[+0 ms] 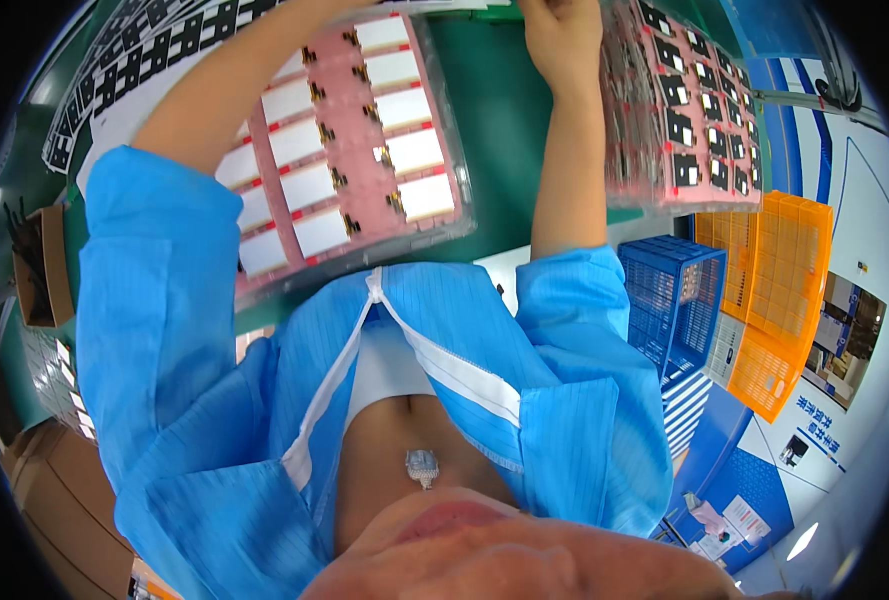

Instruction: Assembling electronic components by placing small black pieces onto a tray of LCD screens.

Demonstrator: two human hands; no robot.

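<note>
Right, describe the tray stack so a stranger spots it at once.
Find the green table, then the right forearm over it. Just to the right of that forearm stands the stack, many clear-edged layers high. Its pink top carries rows of black-and-white pieces, while the left tray shows mostly white rectangles.

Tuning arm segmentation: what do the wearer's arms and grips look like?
Left sleeve and right sleeve: light blue, loose, faintly striped, elbow-length. Left forearm and right forearm: bare, no visible markings. Right grip: ungloved, cut by the top edge. Left grip: out of frame.
</note>
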